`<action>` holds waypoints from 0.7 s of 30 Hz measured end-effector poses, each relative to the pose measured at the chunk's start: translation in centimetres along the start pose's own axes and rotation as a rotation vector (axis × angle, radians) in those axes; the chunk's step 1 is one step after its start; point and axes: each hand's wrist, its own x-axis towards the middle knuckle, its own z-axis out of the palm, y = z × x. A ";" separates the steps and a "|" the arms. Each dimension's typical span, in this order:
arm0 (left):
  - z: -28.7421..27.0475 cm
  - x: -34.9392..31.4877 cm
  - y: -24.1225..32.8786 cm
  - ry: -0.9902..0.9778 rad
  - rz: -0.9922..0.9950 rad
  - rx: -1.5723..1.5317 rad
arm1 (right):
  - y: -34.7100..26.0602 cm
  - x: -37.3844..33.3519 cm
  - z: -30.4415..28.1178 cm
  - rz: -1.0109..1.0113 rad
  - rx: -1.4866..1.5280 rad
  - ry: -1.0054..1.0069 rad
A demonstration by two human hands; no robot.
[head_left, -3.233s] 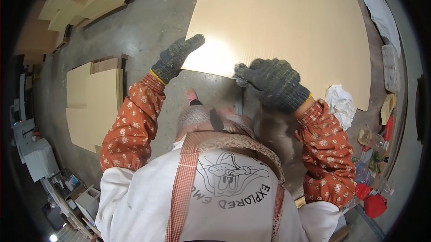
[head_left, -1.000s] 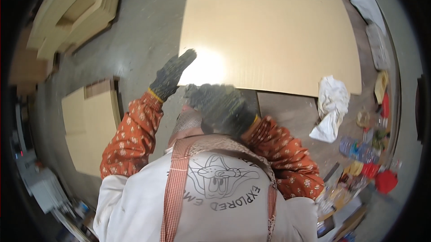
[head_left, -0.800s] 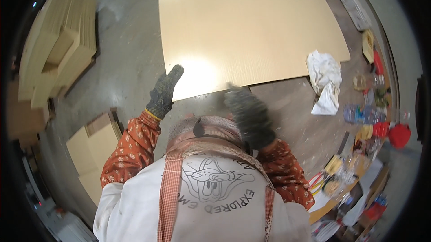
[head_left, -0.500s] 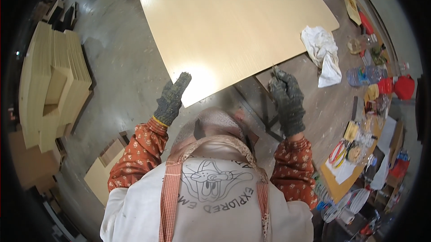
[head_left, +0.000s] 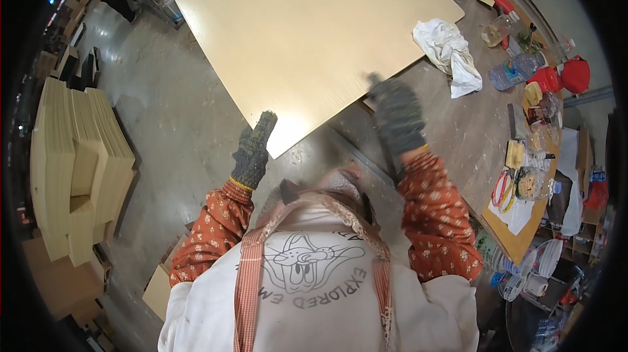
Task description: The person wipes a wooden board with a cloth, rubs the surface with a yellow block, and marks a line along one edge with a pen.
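Note:
A large pale wooden board (head_left: 314,32) lies flat in front of me, one corner jutting out over the concrete floor. My left hand (head_left: 254,149), in a dark knit glove, is held out flat with its fingertips touching the board's near edge beside that corner. My right hand (head_left: 396,117), gloved the same and blurred by motion, reaches to the same edge farther right, its fingers curled over it. Both sleeves are orange with a floral print.
A stack of pale boards (head_left: 78,162) stands on the floor at the left, and cardboard pieces (head_left: 160,290) lie lower left. On the brown worktable (head_left: 471,123) to the right lie a white rag (head_left: 451,51), plastic bottles (head_left: 517,71), red items (head_left: 562,74) and small clutter.
The board's corner has swung left and nearer across the view. My right hand has gone from in front of my chest out to the board's edge; my left hand stays by the corner.

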 end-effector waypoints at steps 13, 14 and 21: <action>-0.6 0.2 1.1 -0.077 -0.130 0.019 | -6.7 -2.2 0.0 -0.224 -0.003 -0.261; -0.6 0.3 0.9 -0.075 -0.119 0.010 | -8.5 -2.6 1.0 -0.203 0.309 -0.488; -1.0 0.1 1.5 -0.098 -0.073 0.017 | -6.1 -2.6 0.4 -0.236 0.262 0.231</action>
